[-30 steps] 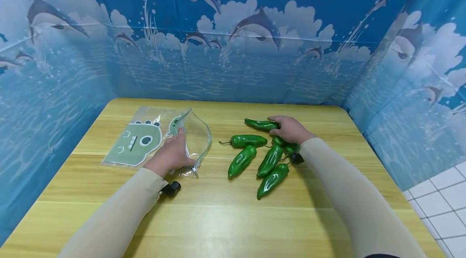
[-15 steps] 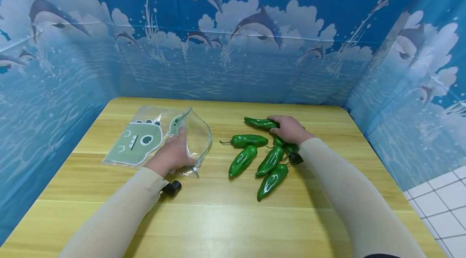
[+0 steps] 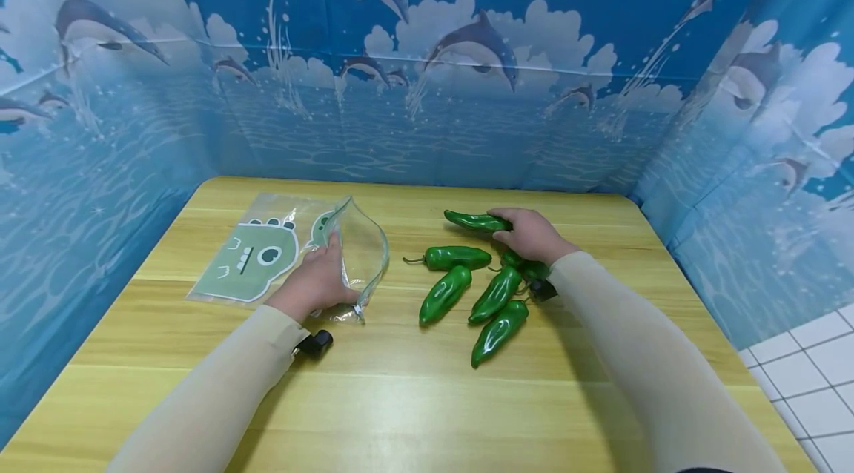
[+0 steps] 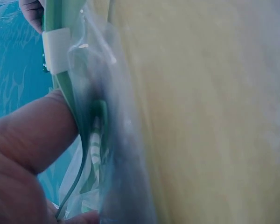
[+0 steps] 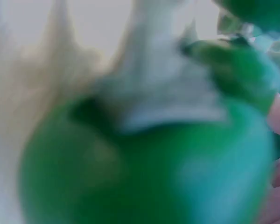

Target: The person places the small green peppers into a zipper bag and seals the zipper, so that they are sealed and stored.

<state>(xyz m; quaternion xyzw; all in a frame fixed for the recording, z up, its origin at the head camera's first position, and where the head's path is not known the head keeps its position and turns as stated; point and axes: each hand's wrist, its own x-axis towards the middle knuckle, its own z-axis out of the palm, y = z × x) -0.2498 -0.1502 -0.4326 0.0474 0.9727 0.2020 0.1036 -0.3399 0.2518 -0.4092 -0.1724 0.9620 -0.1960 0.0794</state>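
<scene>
My left hand [image 3: 315,284] spreads its thumb and fingers at the mouth of a clear zip bag [image 3: 365,254] with a green cartoon print, and the mouth gapes toward the right. In the left wrist view the thumb [image 4: 42,133] presses against the bag's zip edge, near a white slider [image 4: 56,50]. My right hand [image 3: 530,236] grips a long green chili pepper [image 3: 470,221] by its right end, at the back of the group. Other green peppers [image 3: 457,258] lie beside and below that hand; its wrist partly hides some. One pepper [image 5: 144,172] fills the right wrist view, blurred.
A yellow wood-grain table [image 3: 400,399] bears everything. Blue dolphin-print curtains [image 3: 427,132] stand behind it and at both sides. White floor tiles [image 3: 814,362] show at the lower right. Small black devices [image 3: 316,343] sit at both wrists.
My right hand has shifted slightly left and away from me, and the gripped pepper has moved with it. My left hand and the bag stay in place.
</scene>
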